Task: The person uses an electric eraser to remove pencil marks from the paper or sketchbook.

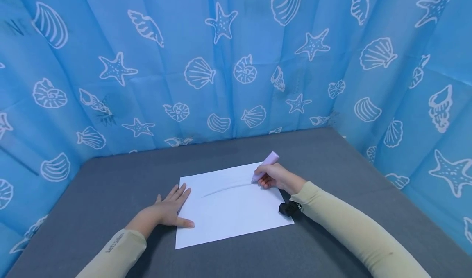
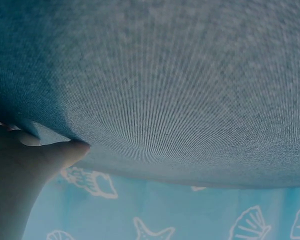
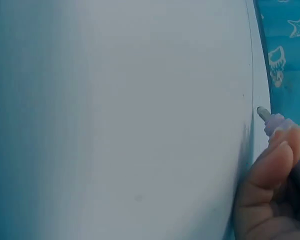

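Observation:
A white sheet of paper (image 1: 228, 212) lies on the grey cloth-covered table. My left hand (image 1: 170, 209) rests spread on its left edge, thumb and fingertips over the paper. In the left wrist view the thumb (image 2: 65, 152) shows at the left, the other fingers mostly hidden. My right hand (image 1: 273, 176) grips a thick lilac pen (image 1: 271, 158), tilted, near the upper right of the sheet. The pen's grey tip (image 3: 262, 113) is at the paper in the right wrist view; whether it touches cannot be told. A thin grey line (image 1: 225, 188) curves leftward from the tip.
The grey tabletop (image 1: 121, 188) surrounds the paper. Blue curtains (image 1: 228, 93) with white shells and starfish hang behind and along the sides. A small black device (image 1: 289, 209) sits under my right wrist, above the sheet's right edge.

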### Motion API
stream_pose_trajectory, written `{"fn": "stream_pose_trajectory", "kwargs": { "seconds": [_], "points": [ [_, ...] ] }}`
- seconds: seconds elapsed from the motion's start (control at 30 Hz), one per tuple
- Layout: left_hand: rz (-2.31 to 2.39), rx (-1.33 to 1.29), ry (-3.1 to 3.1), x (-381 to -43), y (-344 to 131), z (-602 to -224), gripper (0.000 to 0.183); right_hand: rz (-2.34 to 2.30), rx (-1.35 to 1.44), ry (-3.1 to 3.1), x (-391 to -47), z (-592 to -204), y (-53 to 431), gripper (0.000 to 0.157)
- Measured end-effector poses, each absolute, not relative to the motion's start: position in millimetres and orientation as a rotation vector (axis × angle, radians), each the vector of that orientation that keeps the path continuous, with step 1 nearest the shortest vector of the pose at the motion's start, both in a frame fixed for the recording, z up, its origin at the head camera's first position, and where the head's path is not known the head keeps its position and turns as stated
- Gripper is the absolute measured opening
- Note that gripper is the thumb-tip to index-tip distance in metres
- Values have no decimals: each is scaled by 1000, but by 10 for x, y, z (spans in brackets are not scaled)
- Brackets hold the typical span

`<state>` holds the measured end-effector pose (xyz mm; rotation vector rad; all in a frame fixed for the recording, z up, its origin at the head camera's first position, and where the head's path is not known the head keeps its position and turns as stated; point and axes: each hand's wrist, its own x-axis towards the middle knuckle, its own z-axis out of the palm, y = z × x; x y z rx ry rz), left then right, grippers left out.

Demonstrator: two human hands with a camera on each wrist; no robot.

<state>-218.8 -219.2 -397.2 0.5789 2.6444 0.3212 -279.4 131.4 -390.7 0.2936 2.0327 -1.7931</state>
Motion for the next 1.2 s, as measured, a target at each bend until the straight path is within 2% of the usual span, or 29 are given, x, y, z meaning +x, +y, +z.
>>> {"fn": "stream_pose_trajectory", "kwargs": {
  "seconds": [0.7, 1.2],
  "points": [
    [327, 583, 2645, -2202, -2193, -3994, 117, -1704, 290, 2099, -2801, -3906, 1278, 21],
    [326, 572, 2644, -2212, -2184, -3993, 117, -1826, 283, 2028, -2802, -3938, 1254, 21]
  ]
}}
